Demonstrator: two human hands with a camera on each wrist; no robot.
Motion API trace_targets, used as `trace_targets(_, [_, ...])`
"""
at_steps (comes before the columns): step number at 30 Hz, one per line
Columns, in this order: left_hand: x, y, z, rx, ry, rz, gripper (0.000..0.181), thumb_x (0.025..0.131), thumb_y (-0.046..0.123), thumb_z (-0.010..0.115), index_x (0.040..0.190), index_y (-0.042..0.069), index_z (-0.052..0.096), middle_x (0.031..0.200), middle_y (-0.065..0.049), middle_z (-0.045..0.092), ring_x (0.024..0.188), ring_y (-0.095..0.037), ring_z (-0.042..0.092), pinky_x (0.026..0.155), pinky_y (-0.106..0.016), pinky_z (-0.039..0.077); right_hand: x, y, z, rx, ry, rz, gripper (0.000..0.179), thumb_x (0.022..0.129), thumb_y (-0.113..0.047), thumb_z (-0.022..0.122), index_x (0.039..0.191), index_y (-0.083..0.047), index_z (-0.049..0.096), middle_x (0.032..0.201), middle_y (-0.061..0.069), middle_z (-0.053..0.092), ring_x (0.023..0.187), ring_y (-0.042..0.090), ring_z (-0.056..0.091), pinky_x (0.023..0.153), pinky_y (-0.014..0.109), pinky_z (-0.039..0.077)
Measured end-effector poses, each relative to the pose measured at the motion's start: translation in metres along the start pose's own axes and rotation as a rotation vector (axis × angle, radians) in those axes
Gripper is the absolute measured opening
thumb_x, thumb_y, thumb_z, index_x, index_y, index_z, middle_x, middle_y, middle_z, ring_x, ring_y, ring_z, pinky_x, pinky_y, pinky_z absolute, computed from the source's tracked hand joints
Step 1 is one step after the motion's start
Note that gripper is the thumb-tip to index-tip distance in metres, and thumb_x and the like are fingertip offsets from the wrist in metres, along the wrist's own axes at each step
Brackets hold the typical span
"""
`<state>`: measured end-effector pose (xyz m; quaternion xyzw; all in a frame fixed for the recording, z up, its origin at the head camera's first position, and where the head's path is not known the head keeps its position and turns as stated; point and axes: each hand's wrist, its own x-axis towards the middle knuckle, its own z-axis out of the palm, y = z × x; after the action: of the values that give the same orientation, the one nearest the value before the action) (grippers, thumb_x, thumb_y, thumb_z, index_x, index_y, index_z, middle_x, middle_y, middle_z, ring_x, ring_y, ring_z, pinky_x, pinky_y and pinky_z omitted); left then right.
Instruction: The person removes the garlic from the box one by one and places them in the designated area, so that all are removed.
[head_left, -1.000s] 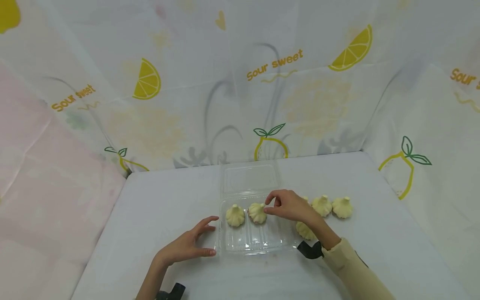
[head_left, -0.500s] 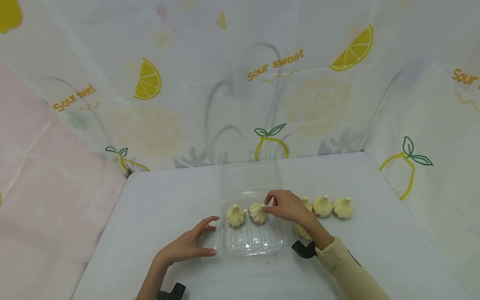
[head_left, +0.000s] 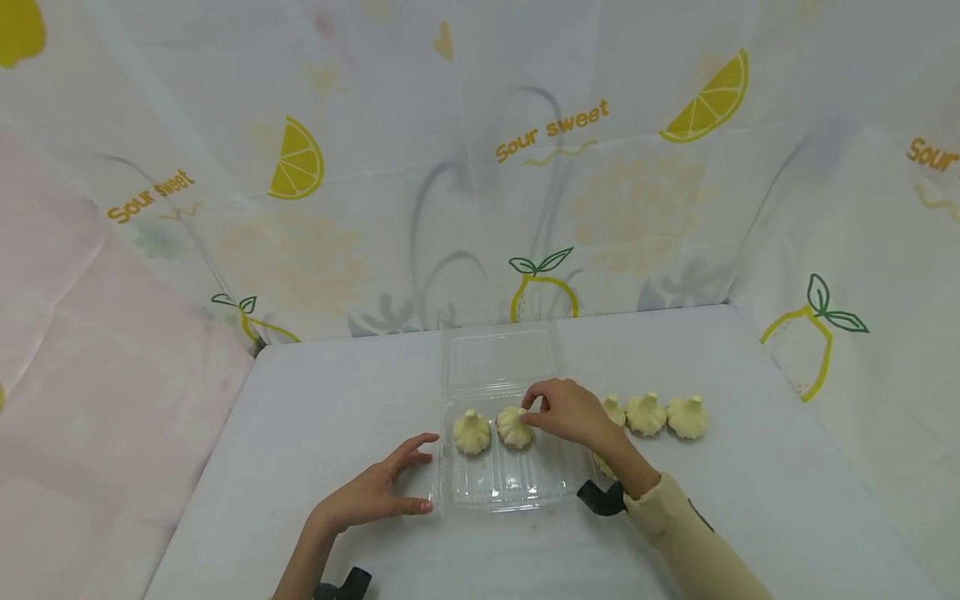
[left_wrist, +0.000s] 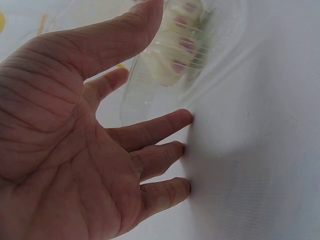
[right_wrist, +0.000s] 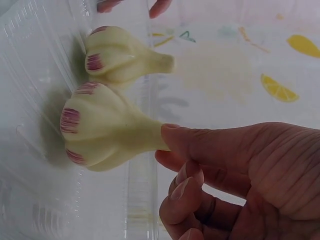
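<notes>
A clear plastic clamshell box (head_left: 553, 477) lies on the white table, its lid folded back. Two garlic bulbs are in its back part, side by side: a left one (head_left: 472, 434) and the bulb at the right hand (head_left: 512, 430). Thumb and index finger of my right hand (head_left: 566, 410) pinch that bulb's stem, seen close in the right wrist view. Its rounded purple-streaked base faces the box floor; contact is hard to tell. My left hand (head_left: 371, 493) stays beside the box's left edge, fingers spread with nothing between them. Its fingertips (left_wrist: 184, 120) touch the tablecloth.
More garlic bulbs (head_left: 646, 415) sit on the table right of the box, some partly behind my right hand and wrist. The transparent lid (head_left: 501, 358) lies toward the back. Printed fabric walls (head_left: 465, 208) stand behind and at both sides of the table.
My right hand has shifted slightly left, its fingers still on the second bulb's stem, and uncovers more of the bulbs on the right. The left hand stays in place.
</notes>
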<state>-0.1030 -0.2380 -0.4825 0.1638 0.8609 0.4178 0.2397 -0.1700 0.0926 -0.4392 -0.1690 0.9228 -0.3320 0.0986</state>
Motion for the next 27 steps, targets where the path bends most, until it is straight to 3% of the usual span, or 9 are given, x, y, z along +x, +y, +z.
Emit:
trace_targets(9, [-0.0004, -0.0036, -0.0003, -0.009, -0.001, 0.002, 0.087, 0.08, 0.042, 0.082, 0.15, 0.04, 0.03, 0.141, -0.009, 0.051, 0.138, -0.039, 0.036, 0.103, -0.067, 0.027, 0.0031, -0.0001, 0.0027, 0.01, -0.013, -0.029, 0.009, 0.084, -0.021, 0.078, 0.092, -0.017, 0.074, 0.068, -0.005, 0.058, 0.057, 0.011, 0.05, 0.053, 0.028, 0.04])
trace_targets(16, [0.0003, -0.0054, 0.0, -0.003, -0.003, 0.006, 0.087, 0.08, 0.042, 0.081, 0.15, 0.042, 0.03, 0.142, -0.009, 0.051, 0.138, -0.039, 0.036, 0.103, -0.067, 0.028, 0.0037, -0.0035, 0.0039, 0.026, -0.048, -0.054, 0.018, 0.082, -0.019, 0.08, 0.098, -0.014, 0.075, 0.066, -0.005, 0.055, 0.056, 0.01, 0.048, 0.052, 0.027, 0.038])
trace_targets(27, [0.001, -0.0056, 0.0001, -0.008, -0.001, -0.002, 0.087, 0.08, 0.041, 0.082, 0.149, 0.042, 0.03, 0.142, -0.01, 0.051, 0.138, -0.04, 0.036, 0.103, -0.069, 0.027, 0.0033, -0.0063, 0.0059, 0.002, 0.0, -0.054, 0.01, 0.084, -0.021, 0.078, 0.092, -0.015, 0.075, 0.068, -0.007, 0.056, 0.057, 0.009, 0.048, 0.051, 0.027, 0.039])
